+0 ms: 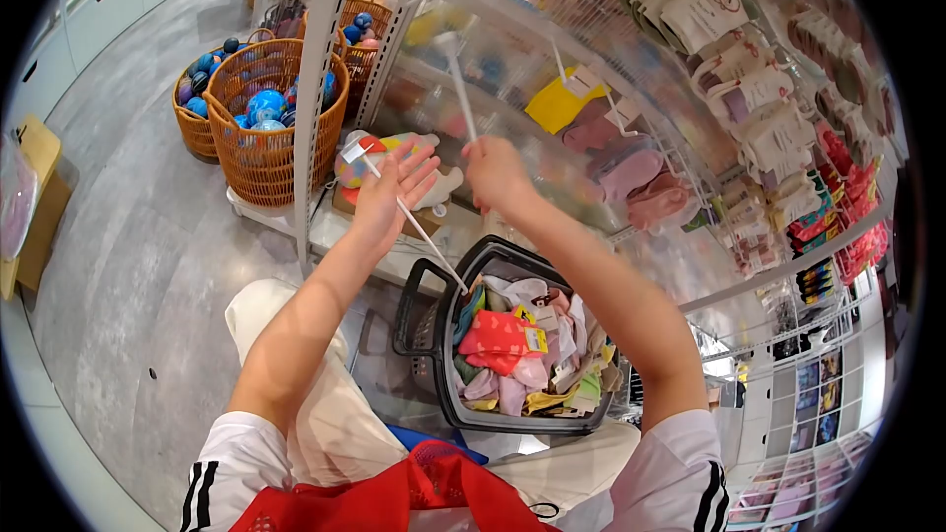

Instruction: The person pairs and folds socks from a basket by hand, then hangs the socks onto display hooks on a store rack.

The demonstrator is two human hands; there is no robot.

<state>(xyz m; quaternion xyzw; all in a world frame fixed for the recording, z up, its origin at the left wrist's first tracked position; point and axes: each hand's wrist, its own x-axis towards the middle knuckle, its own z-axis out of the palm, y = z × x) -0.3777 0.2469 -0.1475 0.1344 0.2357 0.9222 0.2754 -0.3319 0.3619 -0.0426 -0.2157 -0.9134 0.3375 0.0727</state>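
A white hook rod with a small tag plate (419,225) lies across my left hand (386,199), whose fingers are spread, with the thumb by the rod. My right hand (493,173) is closed around a second white rod (457,84), which points up toward the rack. Below the hands stands a dark basket (441,355) filled with folded socks; a red-pink packet (498,337) with a yellow label lies on top. A colourful plush item (370,163) sits on the low shelf behind my left hand.
Wicker baskets (258,153) of blue balls stand at the upper left beside a white rack post (320,89). Socks hang on the rack (631,172) at the right, with more packs (700,15) above. A wooden-edged stand (39,187) is at far left.
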